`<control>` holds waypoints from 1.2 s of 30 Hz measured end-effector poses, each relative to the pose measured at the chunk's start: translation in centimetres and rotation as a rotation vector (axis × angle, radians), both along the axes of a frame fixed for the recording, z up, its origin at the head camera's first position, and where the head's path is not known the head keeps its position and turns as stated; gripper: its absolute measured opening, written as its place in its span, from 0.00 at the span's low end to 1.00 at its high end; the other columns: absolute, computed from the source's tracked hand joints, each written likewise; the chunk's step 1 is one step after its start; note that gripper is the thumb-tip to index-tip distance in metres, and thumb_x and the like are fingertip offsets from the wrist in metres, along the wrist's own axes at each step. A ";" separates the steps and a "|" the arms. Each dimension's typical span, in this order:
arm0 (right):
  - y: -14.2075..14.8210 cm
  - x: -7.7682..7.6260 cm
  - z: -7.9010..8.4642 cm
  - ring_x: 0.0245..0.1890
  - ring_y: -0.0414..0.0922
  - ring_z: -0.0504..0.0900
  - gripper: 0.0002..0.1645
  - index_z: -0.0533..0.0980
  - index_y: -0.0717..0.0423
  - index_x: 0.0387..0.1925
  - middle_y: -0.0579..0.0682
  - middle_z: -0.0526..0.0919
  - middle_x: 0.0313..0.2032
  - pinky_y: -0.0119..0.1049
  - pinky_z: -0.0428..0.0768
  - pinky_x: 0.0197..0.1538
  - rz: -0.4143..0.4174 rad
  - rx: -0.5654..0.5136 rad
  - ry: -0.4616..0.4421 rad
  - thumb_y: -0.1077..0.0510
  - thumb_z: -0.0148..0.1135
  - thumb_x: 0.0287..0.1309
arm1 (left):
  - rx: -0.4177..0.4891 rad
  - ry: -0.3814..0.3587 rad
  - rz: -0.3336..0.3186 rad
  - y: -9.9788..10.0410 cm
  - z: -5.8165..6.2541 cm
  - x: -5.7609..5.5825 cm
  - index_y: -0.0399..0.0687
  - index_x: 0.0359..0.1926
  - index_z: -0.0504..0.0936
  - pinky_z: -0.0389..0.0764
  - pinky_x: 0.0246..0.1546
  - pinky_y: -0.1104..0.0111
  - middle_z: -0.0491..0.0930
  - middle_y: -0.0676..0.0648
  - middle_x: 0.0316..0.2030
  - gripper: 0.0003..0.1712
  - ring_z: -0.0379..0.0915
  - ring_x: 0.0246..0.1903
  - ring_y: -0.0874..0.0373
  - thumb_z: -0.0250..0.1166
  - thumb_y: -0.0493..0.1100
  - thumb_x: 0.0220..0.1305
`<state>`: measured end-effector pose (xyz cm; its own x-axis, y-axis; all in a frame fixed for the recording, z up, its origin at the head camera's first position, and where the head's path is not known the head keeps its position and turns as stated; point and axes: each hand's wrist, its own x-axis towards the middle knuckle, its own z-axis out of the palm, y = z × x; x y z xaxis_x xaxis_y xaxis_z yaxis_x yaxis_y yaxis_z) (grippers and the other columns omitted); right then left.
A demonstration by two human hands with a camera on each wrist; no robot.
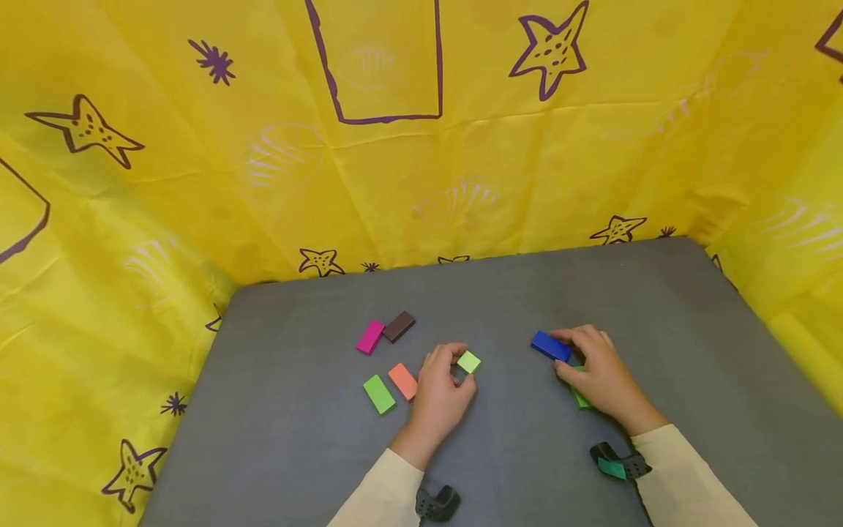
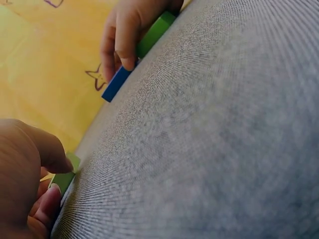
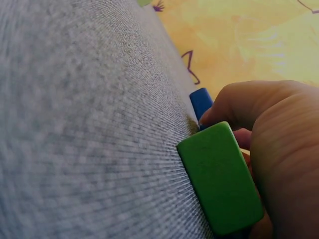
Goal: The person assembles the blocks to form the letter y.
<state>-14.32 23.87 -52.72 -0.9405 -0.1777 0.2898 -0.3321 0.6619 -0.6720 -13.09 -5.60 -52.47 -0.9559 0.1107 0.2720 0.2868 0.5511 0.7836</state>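
Note:
Between the thumb and fingers of my left hand is a light green block, pinched at its near end close to the grey cloth. My right hand pinches a blue block by its right end. Under the right palm lies a green block, partly hidden by the hand in the head view; the right wrist view shows its broad face close up. Just left of my left hand are an orange block, partly covered by the hand, and another green block.
Farther back on the left, a magenta block lies against a dark brown block. The grey tabletop is bordered by a yellow sheet with starfish drawings. Dark bands with small devices sit at both wrists.

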 end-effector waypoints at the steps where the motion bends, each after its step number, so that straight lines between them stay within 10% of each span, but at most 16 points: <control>1: -0.1 0.0 0.1 0.52 0.56 0.73 0.26 0.83 0.61 0.62 0.56 0.81 0.51 0.54 0.71 0.52 -0.001 0.001 -0.004 0.65 0.76 0.62 | -0.004 0.007 0.000 0.0 0.0 0.0 0.38 0.60 0.84 0.79 0.38 0.66 0.84 0.48 0.49 0.26 0.72 0.35 0.58 0.73 0.27 0.60; 14: -0.7 0.1 0.6 0.53 0.60 0.75 0.20 0.85 0.64 0.56 0.58 0.81 0.50 0.58 0.73 0.53 -0.039 0.040 0.011 0.65 0.78 0.65 | -0.008 0.105 0.051 -0.2 -0.3 0.1 0.43 0.53 0.89 0.77 0.36 0.67 0.88 0.50 0.46 0.23 0.75 0.36 0.55 0.81 0.29 0.57; 36: -1.4 0.4 2.4 0.49 0.54 0.81 0.20 0.84 0.62 0.59 0.55 0.81 0.50 0.53 0.78 0.52 -0.004 0.035 0.041 0.65 0.76 0.68 | 0.142 0.035 0.080 -1.1 0.2 0.4 0.33 0.51 0.90 0.86 0.46 0.64 0.85 0.46 0.49 0.19 0.84 0.42 0.52 0.75 0.24 0.58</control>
